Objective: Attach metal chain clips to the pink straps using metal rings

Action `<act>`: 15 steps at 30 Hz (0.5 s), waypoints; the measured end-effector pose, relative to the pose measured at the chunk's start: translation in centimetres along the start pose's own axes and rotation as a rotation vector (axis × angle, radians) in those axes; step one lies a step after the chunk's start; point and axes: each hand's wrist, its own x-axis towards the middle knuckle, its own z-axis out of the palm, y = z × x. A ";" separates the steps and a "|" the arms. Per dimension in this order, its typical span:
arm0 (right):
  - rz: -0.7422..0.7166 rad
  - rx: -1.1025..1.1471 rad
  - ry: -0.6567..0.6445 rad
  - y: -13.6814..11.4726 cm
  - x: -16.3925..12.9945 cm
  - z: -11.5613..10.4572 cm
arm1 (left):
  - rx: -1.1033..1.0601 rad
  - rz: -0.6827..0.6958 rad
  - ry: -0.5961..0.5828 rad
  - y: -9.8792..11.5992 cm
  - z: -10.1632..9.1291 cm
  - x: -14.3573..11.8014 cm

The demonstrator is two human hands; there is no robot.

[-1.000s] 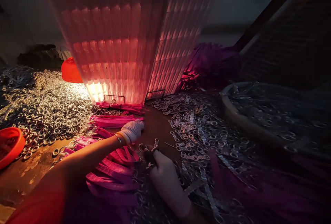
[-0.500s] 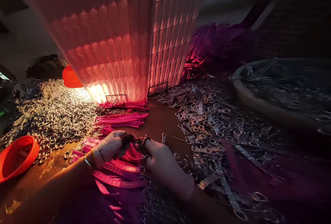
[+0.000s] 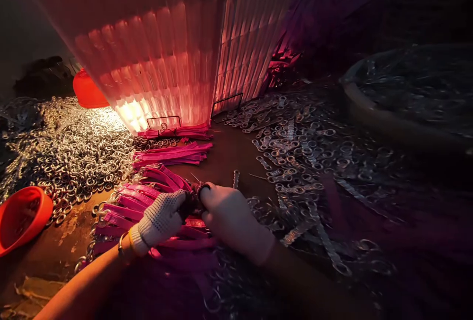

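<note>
My left hand, in a dotted pale glove with dark fingertips, is closed over a pile of pink straps. Against it, fingertips meeting, my right hand is also closed, with a dark band on a finger. A thin, wire-like end sticks up between the two; what the fingers hold is hidden. The pink straps have metal rings at their left ends and spread under both hands. Just beyond the right hand lies a small metal link piece.
Metal rings are heaped at left under a lit red lamp, near a red-orange bowl. Ribbed translucent panels stand at the back. Link pieces cover the right side, before a large basin.
The view has tilted down slightly, so the background sits higher. My hands have drawn closer together and the left has turned to show the back of its glove.
</note>
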 end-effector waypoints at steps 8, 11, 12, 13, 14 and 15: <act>0.027 0.074 -0.211 -0.1 0.4 -1.1 | -0.121 -0.123 0.058 -0.3 0.2 -0.4; 0.072 0.019 -0.195 -0.3 0.5 -0.6 | -0.037 -0.081 0.065 -0.4 0.7 -0.6; 0.050 0.005 -0.176 -0.3 0.4 -0.4 | -0.021 -0.066 0.065 -0.5 0.9 -0.6; 0.016 -0.006 -0.160 -0.3 0.3 -0.1 | -0.011 -0.051 0.061 -0.5 1.0 -0.6; -0.021 -0.015 -0.146 -0.3 0.2 0.2 | -0.007 -0.035 0.056 -0.6 1.2 -0.6; -0.047 -0.027 -0.137 -0.3 0.1 0.4 | -0.004 -0.023 0.053 -0.5 1.3 -0.4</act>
